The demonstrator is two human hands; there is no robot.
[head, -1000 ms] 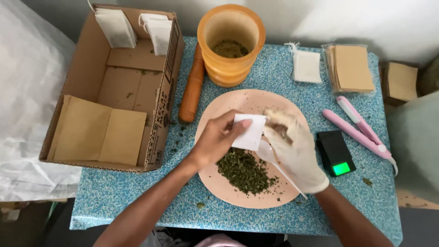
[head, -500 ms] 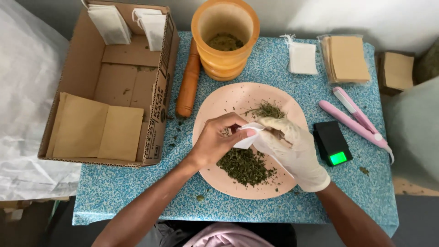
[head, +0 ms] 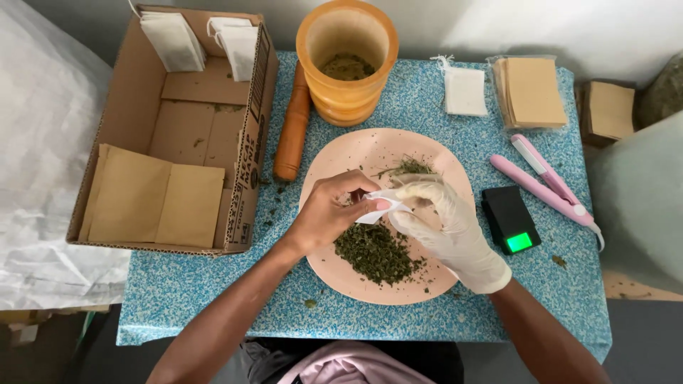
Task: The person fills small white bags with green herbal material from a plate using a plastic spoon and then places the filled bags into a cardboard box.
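My left hand is bare and pinches a small white paper bag over a pale pink plate. My right hand, in a white glove, holds the same bag from the right side, fingers curled around its edge. A heap of dried green herb lies on the plate just below the bag. A smaller tuft of herb sits near the plate's far rim.
An orange mortar and pestle stand behind the plate. A cardboard box with brown envelopes and white bags is at left. A black scale, pink sealer, white bag and brown envelopes lie at right.
The white bag has been lowered and tilted closer to the herb heap, now looking smaller and folded between both hands. Both hands have drawn together over the plate's middle.
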